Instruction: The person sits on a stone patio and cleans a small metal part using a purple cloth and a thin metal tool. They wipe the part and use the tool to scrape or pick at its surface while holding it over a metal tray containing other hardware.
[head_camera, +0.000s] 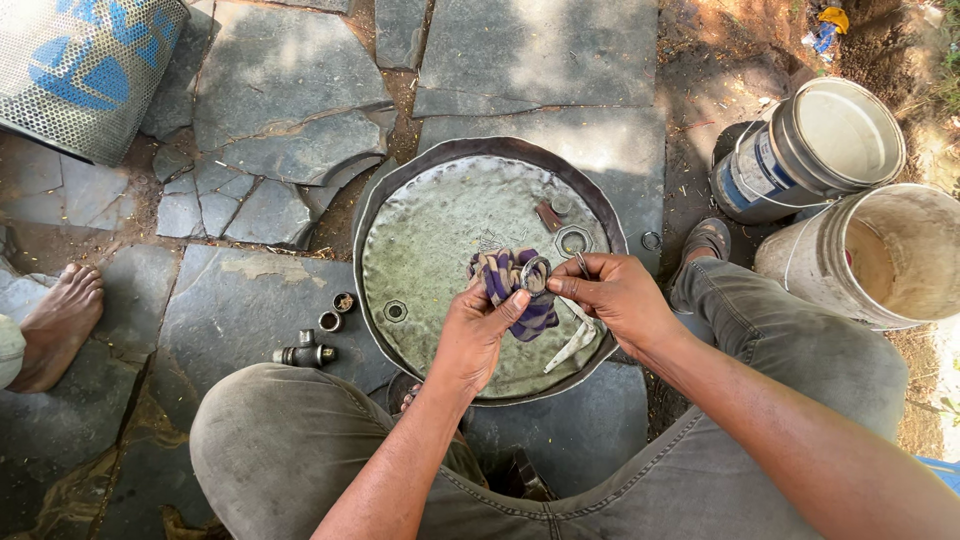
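Observation:
Over a round dented metal pan (430, 215) my left hand (478, 330) grips a purple and tan striped rag (512, 285). My right hand (612, 295) pinches a small round metal ring part (535, 271) against the rag's top. A white strip of cloth or tape (575, 343) hangs below the hands. In the pan lie a hexagonal nut (395, 311), a larger ring nut (573, 241) and a small brown piece (549, 215). My knees frame the pan on both sides.
A metal pipe fitting (305, 352) and two small caps (337, 311) lie on the stone slabs left of the pan. Two dirty white buckets (820, 150) (880, 255) stand at right. A mesh bin (85, 70) sits top left. Another person's bare foot (60, 325) rests at left.

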